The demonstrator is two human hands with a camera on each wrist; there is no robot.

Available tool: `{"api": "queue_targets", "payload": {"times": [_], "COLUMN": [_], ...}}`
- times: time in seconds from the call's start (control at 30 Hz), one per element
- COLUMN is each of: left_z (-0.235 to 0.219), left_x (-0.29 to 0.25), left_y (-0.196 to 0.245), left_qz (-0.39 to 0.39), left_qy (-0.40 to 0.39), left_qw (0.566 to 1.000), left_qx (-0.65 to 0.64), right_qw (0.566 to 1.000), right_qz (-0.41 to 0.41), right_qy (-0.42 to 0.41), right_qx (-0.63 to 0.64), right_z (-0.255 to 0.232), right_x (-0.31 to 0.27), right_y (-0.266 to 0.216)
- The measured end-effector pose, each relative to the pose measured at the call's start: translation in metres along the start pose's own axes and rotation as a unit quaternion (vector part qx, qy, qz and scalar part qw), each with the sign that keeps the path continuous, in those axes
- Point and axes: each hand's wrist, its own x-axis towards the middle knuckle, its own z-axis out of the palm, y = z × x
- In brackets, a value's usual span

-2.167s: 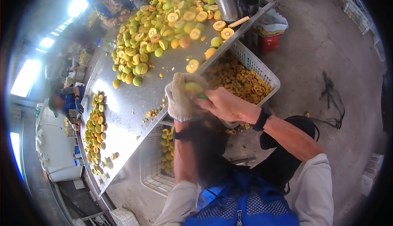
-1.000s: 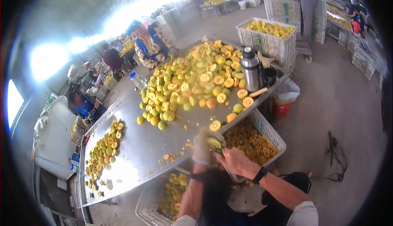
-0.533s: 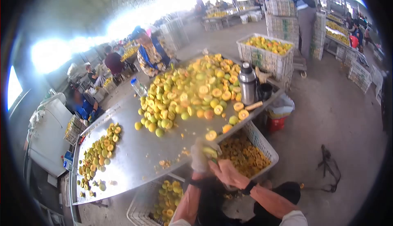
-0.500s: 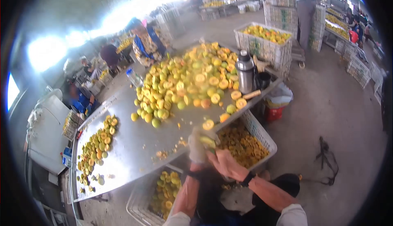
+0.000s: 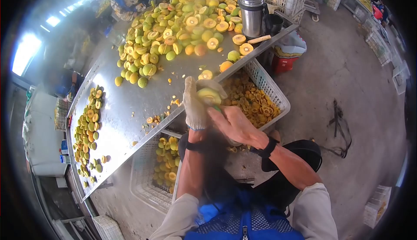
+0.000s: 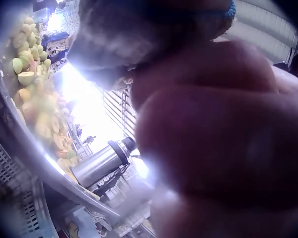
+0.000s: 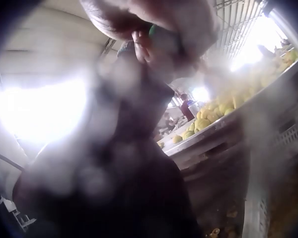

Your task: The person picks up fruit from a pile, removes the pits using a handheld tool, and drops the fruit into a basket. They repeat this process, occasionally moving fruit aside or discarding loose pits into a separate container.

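Observation:
In the head view my left hand (image 5: 191,105), in a pale knit glove, holds a halved yellow-green fruit (image 5: 209,95) that looks like a peach, its cut face showing. My bare right hand (image 5: 236,122) meets it at the fruit's near side, fingers curled round a small tool with a green handle (image 5: 217,108). The tool's working end is hidden by the fruit and glove. In the right wrist view a bit of the green handle (image 7: 152,30) shows between the fingers. The left wrist view is mostly filled by a dark, blurred hand.
A metal table (image 5: 130,122) bears a large heap of halved fruit (image 5: 173,27) and a smaller row (image 5: 89,127). A thermos (image 5: 253,16) stands near its right edge. Below are a crate of dark yellow scraps (image 5: 278,96) and a crate of fruit halves (image 5: 145,183).
The head view swung up toward the hall, then back down to the hands. Both hands stay together at the fruit, with small shifts of the right hand.

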Motion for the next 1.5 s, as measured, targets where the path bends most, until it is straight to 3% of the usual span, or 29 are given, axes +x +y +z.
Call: {"api": "queue_targets", "payload": {"times": [0.07, 0.13, 0.2, 0.27, 0.37, 0.4, 0.5, 0.6, 0.7, 0.8, 0.9, 0.93, 1.07, 1.17, 1.23, 1.3, 1.37, 1.47, 1.5], "left_z": [-0.002, 0.003, 0.001, -0.014, -0.015, -0.012, -0.014, -0.009, -0.014, -0.004, 0.017, 0.021, -0.019, -0.038, -0.061, -0.097, -0.136, -0.178, -0.174], "left_x": [-0.001, -0.003, -0.003, 0.001, -0.008, -0.008, -0.007, -0.012, -0.004, 0.001, 0.004, 0.008, 0.012, -0.024, -0.054, -0.081, -0.097, -0.099, -0.087], "left_y": [0.002, 0.005, 0.004, -0.007, -0.002, -0.002, -0.003, -0.004, -0.015, -0.010, 0.010, 0.015, 0.028, 0.075, 0.101, 0.115, 0.116, 0.094, 0.090], "left_qz": [-0.054, -0.049, -0.044, -0.044, -0.009, -0.031, 0.009, 0.058, 0.001, 0.003, 0.062, 0.039, 0.084, 0.121, 0.123, 0.066, -0.073, 0.069, 0.045], "left_qy": [-0.017, -0.035, -0.045, -0.057, -0.029, 0.030, -0.027, 0.016, 0.041, 0.085, 0.125, 0.165, 0.148, 0.138, 0.151, 0.109, 0.073, 0.032, 0.063], "left_qw": [0.998, 0.998, 0.998, 0.994, 0.998, 0.997, 0.996, 0.997, 0.985, 0.988, 0.990, 0.981, 0.985, 0.970, 0.933, 0.899, 0.717, 0.582, 0.639], "left_qx": [0.017, 0.008, -0.027, -0.080, -0.063, -0.063, -0.088, -0.049, -0.170, -0.129, -0.009, -0.089, 0.018, 0.157, 0.303, 0.420, 0.690, 0.810, 0.765], "right_qw": [0.998, 0.983, 0.981, 0.995, 0.990, 0.984, 0.976, 0.973, 0.954, 0.949, 0.924, 0.897, 0.853, 0.857, 0.864, 0.868, 0.874, 0.878, 0.879], "right_qz": [0.048, 0.133, 0.144, 0.077, -0.096, -0.117, -0.091, -0.087, -0.137, -0.165, -0.228, -0.278, -0.123, -0.107, -0.103, -0.104, -0.097, -0.091, -0.089], "right_qy": [-0.051, -0.101, -0.105, -0.055, 0.045, 0.060, 0.059, 0.063, 0.110, 0.133, 0.168, 0.192, 0.168, 0.215, 0.214, 0.218, 0.214, 0.211, 0.210], "right_qx": [-0.011, 0.077, 0.075, -0.009, -0.097, -0.121, -0.191, -0.205, -0.242, -0.233, -0.258, -0.286, -0.478, -0.456, -0.445, -0.433, -0.426, -0.420, -0.419], "right_z": [-0.015, -0.027, -0.025, -0.008, 0.010, 0.012, 0.015, 0.016, 0.022, 0.016, -0.002, -0.011, -0.048, -0.056, -0.057, -0.059, -0.062, -0.068, -0.070], "right_x": [0.001, -0.002, -0.002, -0.002, -0.004, -0.006, -0.008, -0.009, -0.002, 0.004, 0.001, 0.001, 0.001, 0.000, 0.000, 0.000, -0.002, -0.001, 0.000], "right_y": [-0.002, -0.007, -0.013, -0.009, -0.002, -0.008, -0.009, -0.014, 0.000, 0.001, 0.011, 0.014, 0.019, 0.012, -0.003, -0.018, -0.027, -0.029, -0.030]}}
